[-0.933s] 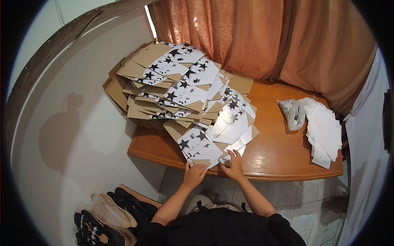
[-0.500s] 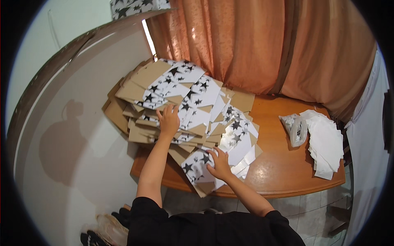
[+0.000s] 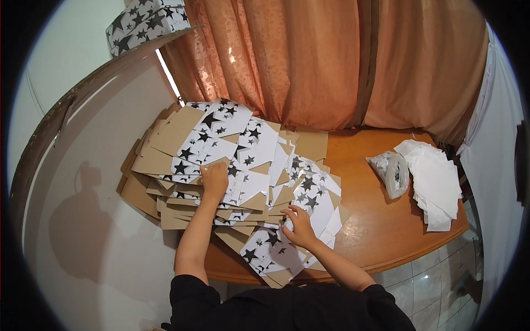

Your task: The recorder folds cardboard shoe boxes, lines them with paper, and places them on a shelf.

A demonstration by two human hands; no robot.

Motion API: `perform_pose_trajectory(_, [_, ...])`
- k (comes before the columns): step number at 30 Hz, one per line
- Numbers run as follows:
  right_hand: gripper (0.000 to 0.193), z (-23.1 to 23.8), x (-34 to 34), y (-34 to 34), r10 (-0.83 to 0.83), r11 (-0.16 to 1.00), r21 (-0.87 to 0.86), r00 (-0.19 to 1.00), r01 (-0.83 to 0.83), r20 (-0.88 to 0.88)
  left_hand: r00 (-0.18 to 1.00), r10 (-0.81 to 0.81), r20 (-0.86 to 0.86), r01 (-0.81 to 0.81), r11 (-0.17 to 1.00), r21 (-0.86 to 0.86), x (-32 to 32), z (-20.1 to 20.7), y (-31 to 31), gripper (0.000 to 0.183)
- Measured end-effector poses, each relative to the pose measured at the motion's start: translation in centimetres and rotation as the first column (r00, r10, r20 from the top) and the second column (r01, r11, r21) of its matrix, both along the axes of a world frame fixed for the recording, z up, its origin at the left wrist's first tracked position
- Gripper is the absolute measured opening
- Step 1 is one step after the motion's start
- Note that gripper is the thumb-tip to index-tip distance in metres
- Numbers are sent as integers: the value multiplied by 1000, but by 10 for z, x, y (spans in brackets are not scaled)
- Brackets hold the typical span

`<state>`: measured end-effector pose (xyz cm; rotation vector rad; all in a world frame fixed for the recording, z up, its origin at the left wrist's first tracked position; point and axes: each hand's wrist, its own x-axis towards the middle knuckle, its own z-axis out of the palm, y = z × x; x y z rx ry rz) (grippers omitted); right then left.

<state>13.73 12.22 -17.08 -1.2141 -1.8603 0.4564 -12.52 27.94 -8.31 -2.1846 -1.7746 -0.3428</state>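
Observation:
A tall, uneven pile of flat cardboard sheets, brown with white panels printed with black stars, fans out over the left half of the table. My left hand lies at the front of the upper layers, its fingers bent and close together at the edge of a star-printed cardboard sheet; its fingertips are partly hidden. Over the lower front sheets is my right hand, thumb and fingers apart, holding nothing. Beneath it a star-printed sheet juts past the table's front edge.
On the right side of the wooden table lie a clear plastic bag and a fanned stack of white paper. An orange curtain hangs behind. A pale curved panel stands left, with star-printed boxes beyond its top edge.
The view has shifted, so the pile appears lower and further left. My left hand's fingers, spread before, are now bent together at the sheet. My right hand stays over the front sheets.

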Motion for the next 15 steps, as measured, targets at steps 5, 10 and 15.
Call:
perform_pose_trajectory(5, [44, -1, 3, -4, 29, 999, -14, 999, -29, -24, 970, 157, -185, -91, 942, 323, -16, -19, 18, 33])
perform_pose_trajectory(10, [46, -4, 33, 1, 52, 998, -45, 998, -51, 17, 997, 37, -64, -19, 964, 264, -3, -5, 9, 14])
perform_pose_trajectory(15, [47, -2, 56, 11, 79, 994, -79, 997, -81, -26, 980, 12, 198, -19, 999, 32, 42, 26, -11, 11])
